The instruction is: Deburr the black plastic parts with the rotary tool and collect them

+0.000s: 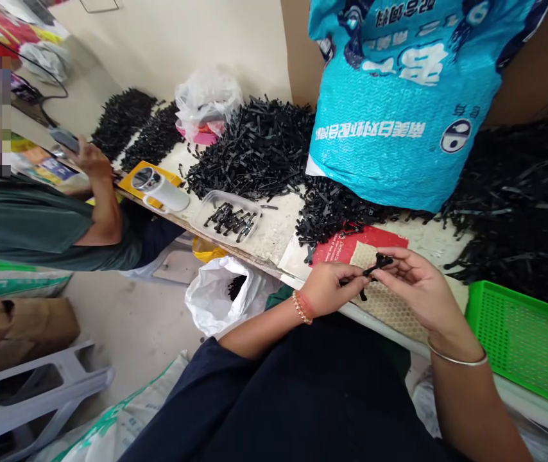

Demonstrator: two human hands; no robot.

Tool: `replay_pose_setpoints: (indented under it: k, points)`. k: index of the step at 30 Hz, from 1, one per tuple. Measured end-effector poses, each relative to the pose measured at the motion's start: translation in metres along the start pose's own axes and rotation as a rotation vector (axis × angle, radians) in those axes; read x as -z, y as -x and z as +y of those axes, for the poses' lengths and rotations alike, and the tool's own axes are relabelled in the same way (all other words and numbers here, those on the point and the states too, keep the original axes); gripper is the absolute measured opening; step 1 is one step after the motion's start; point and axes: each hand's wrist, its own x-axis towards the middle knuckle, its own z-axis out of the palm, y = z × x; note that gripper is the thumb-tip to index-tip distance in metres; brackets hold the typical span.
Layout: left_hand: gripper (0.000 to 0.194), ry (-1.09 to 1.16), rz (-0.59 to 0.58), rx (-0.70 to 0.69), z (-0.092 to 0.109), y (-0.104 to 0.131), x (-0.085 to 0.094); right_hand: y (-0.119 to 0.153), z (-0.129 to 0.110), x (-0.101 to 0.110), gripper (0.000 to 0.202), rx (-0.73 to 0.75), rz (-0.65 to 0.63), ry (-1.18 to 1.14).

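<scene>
Left hand [329, 285], thumb and fingers closed in a pinch on black parts [382, 260]; right hand [416, 276], thumb and fingertips likewise pinched on them, other fingers loosely curled; the parts held between both hands, above a honeycomb mat [392, 311], their exact number unclear. Beyond the mat, a red card [389, 237]; a blue bag [389, 122] standing amid black heaps [259, 141]; to the right, a green basket [505, 317]; to the left, a clear tub [238, 199] of similar parts, a mug [172, 194] near it; farther left, a co-worker's hand [94, 160] holding a phone [65, 138].
</scene>
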Motion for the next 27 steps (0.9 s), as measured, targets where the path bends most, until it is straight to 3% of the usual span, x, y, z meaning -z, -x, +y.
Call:
replay_pose_setpoints:
  k: [3, 8, 11, 19, 27]
  points:
    - [0.029, -0.042, 0.008, -0.008, 0.0, 0.0, 0.0, 0.001, -0.001, 0.001, 0.051, 0.015, 0.021, 0.009]
    - [0.037, 0.407, -0.041, 0.259, -0.004, -0.002, -0.007, 0.001, 0.0, 0.0, 0.049, 0.024, -0.003, -0.018]
    - [0.045, 0.501, -0.042, 0.327, -0.002, -0.002, -0.008, -0.001, 0.003, -0.002, 0.049, 0.014, -0.011, -0.043]
    - [0.051, 0.406, 0.03, 0.308, 0.009, 0.003, 0.0, -0.004, 0.0, -0.012, 0.049, -0.02, -0.098, -0.166]
    - [0.054, 0.309, 0.128, 0.275, 0.013, 0.0, -0.002, -0.005, -0.008, -0.007, 0.044, 0.026, -0.119, -0.13]
